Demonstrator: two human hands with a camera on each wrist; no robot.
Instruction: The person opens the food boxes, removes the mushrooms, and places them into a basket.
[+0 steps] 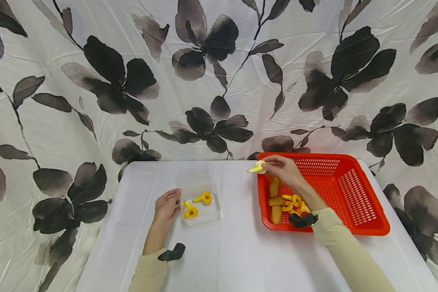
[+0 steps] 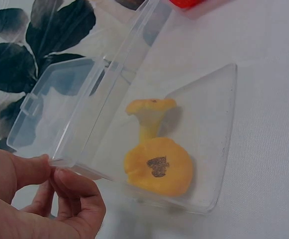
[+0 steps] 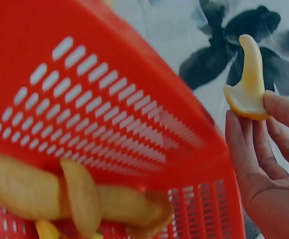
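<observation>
My right hand (image 1: 285, 169) pinches a yellow toy mushroom (image 3: 253, 79) by its cap, over the left rim of the red basket (image 1: 379, 231). Its pale, curved stem points upward in the right wrist view. On the table, my left hand (image 1: 166, 206) pinches the left edge of a clear plastic box (image 1: 216, 217) between thumb and fingers. The box's hinged lid (image 2: 59, 94) stands open. Inside the box lie two yellow mushrooms, one (image 1: 204, 198) towards the back and another (image 1: 191, 210) nearer the front left, its cap marked with a dark patch.
Several yellow mushrooms (image 1: 287, 206) and tan, thick-stemmed pieces (image 3: 25, 189) lie in the basket's left part. A white cloth (image 1: 237, 251) covers the table. Behind it hangs a floral curtain (image 1: 211, 48).
</observation>
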